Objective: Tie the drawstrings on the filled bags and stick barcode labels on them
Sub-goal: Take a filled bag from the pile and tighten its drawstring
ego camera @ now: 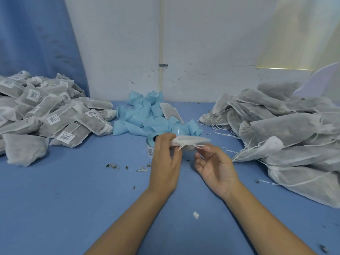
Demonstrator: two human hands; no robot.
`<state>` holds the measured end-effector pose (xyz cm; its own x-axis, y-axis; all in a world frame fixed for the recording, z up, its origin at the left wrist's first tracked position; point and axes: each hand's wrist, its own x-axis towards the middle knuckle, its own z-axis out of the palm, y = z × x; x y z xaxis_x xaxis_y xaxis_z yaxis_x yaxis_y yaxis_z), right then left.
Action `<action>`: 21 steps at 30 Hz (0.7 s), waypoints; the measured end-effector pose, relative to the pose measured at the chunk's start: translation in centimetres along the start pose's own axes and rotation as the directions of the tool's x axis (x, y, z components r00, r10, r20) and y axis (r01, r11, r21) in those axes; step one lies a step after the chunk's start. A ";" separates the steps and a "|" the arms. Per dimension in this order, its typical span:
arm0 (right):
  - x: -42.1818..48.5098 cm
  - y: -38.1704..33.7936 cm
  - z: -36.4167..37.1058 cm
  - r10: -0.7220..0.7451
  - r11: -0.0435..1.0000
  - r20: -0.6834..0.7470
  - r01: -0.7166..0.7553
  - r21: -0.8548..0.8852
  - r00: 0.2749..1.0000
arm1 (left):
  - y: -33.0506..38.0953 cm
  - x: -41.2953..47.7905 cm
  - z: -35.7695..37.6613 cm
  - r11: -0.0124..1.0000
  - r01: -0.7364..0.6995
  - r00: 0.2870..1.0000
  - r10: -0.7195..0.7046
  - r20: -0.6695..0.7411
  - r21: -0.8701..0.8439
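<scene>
The bag (193, 139), lying left to right, is gripped at its left end by the left hand (165, 155); its drawstrings (185, 145) are met by the loosely spread right hand (215, 166), pinch unclear.

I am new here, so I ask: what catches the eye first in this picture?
Two piles of grey filled bags flank the blue table: labelled bags on the left, unlabelled bags on the right. At the centre the left hand grips one bag while the right hand is at its drawstrings, in front of a heap of blue backing strip.
</scene>
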<state>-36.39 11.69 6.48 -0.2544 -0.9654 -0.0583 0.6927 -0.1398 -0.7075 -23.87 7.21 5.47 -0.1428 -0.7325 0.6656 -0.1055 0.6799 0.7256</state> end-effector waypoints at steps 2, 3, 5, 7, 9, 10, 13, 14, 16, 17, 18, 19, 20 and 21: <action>0.2 0.5 0.1 -0.073 0.989 -0.067 0.063 -0.135 0.995 | 0.0 0.2 -0.2 0.998 0.018 0.996 -0.024 -0.091 -0.061; 0.2 0.8 0.2 -0.118 0.974 -0.091 0.097 -0.206 0.989 | 0.0 0.3 -0.2 0.995 0.050 0.991 -0.061 -0.120 -0.090; 0.2 1.4 0.6 -0.198 0.942 -0.123 0.154 -0.298 0.973 | 0.0 0.6 -0.3 0.981 0.121 0.975 -0.146 -0.168 -0.152; 0.1 1.7 0.9 -0.239 0.936 -0.133 0.192 -0.296 0.962 | 0.1 0.7 -0.2 0.956 0.164 0.955 -0.216 -0.202 -0.244; 0.1 1.8 1.0 -0.247 0.941 -0.137 0.204 -0.269 0.959 | 0.1 0.9 -0.2 0.941 0.195 0.944 -0.256 -0.206 -0.275; 0.1 1.8 1.0 -0.241 0.945 -0.138 0.200 -0.260 0.961 | 0.1 1.0 -0.3 0.940 0.207 0.945 -0.264 -0.191 -0.271; 0.3 1.7 0.7 -0.200 0.966 -0.168 0.165 -0.200 0.965 | 0.2 0.9 -0.4 0.920 0.242 0.964 -0.265 -0.035 -0.308; 0.3 1.5 0.6 -0.187 0.973 -0.181 0.157 -0.170 0.965 | 0.3 0.8 -0.3 0.900 0.264 0.963 -0.264 0.049 -0.347; 0.5 1.4 0.5 -0.177 0.980 -0.193 0.154 -0.127 0.965 | 0.5 0.6 -0.1 0.822 0.328 0.944 -0.266 0.196 -0.465; 0.5 1.4 0.4 -0.177 0.981 -0.194 0.157 -0.114 0.965 | 0.6 0.4 0.1 0.774 0.353 0.935 -0.270 0.230 -0.526; 0.5 1.5 0.4 -0.179 0.981 -0.194 0.161 -0.107 0.965 | 0.6 0.3 0.4 0.744 0.366 0.930 -0.274 0.243 -0.560; 0.5 1.6 0.4 -0.180 0.981 -0.195 0.162 -0.103 0.964 | 0.7 0.2 0.6 0.739 0.369 0.929 -0.280 0.241 -0.563; 0.5 1.8 0.3 -0.182 0.981 -0.194 0.164 -0.104 0.964 | 0.7 0.1 0.8 0.753 0.368 0.930 -0.287 0.231 -0.546; 0.5 2.0 0.4 -0.183 0.980 -0.188 0.165 -0.107 0.965 | 0.8 0.0 1.0 0.772 0.367 0.930 -0.297 0.216 -0.520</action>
<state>-34.85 10.80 5.30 -0.4993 -0.8644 -0.0595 0.5652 -0.2729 -0.7785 -24.97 7.80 5.80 -0.3141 -0.8760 0.3660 0.3777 0.2384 0.8947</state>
